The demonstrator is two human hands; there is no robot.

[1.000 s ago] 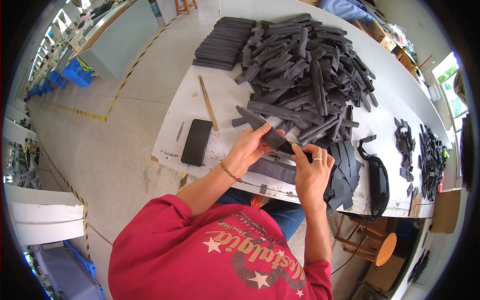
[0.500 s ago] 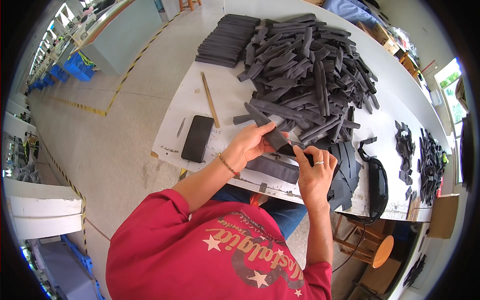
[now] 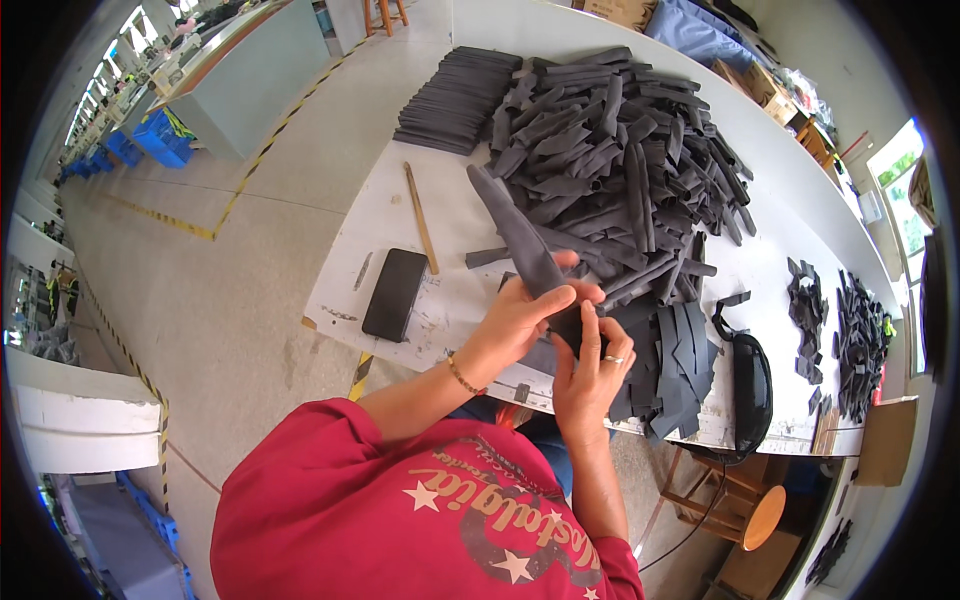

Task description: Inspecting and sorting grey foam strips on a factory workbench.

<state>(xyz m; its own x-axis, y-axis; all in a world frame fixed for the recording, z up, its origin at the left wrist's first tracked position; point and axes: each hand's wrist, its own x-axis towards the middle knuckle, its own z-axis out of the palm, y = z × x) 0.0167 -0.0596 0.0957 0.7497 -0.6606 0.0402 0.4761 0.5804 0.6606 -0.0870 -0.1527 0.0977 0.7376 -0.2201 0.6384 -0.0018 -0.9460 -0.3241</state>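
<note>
A long white worktable curves through the view, its middle heaped with a large pile of dark grey foam strips. Beside the pile sits a neat stack of the same strips, then a black fan of cut pieces at the near edge. A black phone and a thin wooden stick lie nearby. One long grey strip rises tilted above the table — the left hand is wrapped around it, while the right hand pinches its lower end.
</note>
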